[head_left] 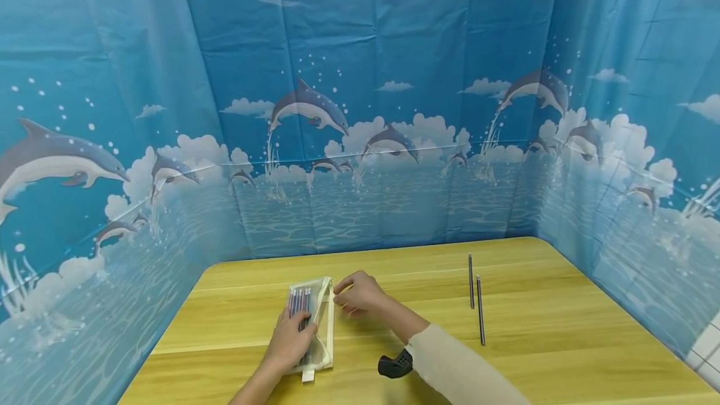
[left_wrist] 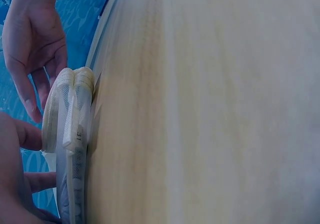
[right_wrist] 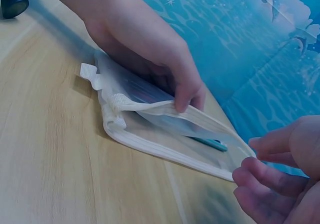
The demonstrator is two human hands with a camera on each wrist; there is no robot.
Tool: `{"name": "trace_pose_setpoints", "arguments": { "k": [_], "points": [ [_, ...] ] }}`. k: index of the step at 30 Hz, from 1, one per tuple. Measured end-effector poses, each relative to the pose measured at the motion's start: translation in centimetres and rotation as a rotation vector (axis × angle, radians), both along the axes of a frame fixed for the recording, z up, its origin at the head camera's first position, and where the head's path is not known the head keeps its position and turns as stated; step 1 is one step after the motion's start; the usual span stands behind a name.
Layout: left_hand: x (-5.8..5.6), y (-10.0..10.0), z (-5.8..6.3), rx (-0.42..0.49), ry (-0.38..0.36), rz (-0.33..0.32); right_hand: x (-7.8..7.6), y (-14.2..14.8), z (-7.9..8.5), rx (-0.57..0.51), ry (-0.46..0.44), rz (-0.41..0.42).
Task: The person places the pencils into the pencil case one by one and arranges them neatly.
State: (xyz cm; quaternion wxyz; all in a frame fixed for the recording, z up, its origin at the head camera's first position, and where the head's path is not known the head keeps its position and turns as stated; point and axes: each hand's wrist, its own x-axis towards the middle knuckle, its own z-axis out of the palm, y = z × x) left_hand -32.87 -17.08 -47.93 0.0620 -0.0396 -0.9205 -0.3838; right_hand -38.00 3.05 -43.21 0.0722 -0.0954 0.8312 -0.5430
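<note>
A clear zip pouch point(head_left: 322, 361) with a cream zipper edge lies on the table, its mouth gaping along the right side. Several pencils point(head_left: 300, 299) sit inside it, and a teal one point(right_wrist: 216, 144) shows in the right wrist view. My left hand point(head_left: 289, 339) rests over the pouch, fingers pressing on the pencils and thumb at the upper zipper band point(right_wrist: 160, 105). At the far right corner is my right hand point(head_left: 360, 295), fingers loosely bent and fingertips right at the zipper's end. Nothing shows between those fingers.
Two dark pencils, one farther back point(head_left: 471, 280) and one nearer point(head_left: 480, 311), lie on the right of the yellow wooden table point(head_left: 562, 330). Under the right sleeve a black device point(head_left: 395, 364) shows. A blue dolphin curtain point(head_left: 360, 205) hangs round the table's back and sides.
</note>
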Motion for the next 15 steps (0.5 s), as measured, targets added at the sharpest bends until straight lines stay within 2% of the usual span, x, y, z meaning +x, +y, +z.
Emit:
{"name": "trace_pose_setpoints", "arguments": {
  "k": [10,15],
  "points": [
    [0.2,0.1,0.0,0.010,0.003,-0.001,0.3,1.3,1.3,0.041,0.020,-0.007],
    [0.1,0.1,0.0,0.016,-0.009,0.003,0.2,2.1,1.2,0.044,0.014,-0.004]
  ]
}}
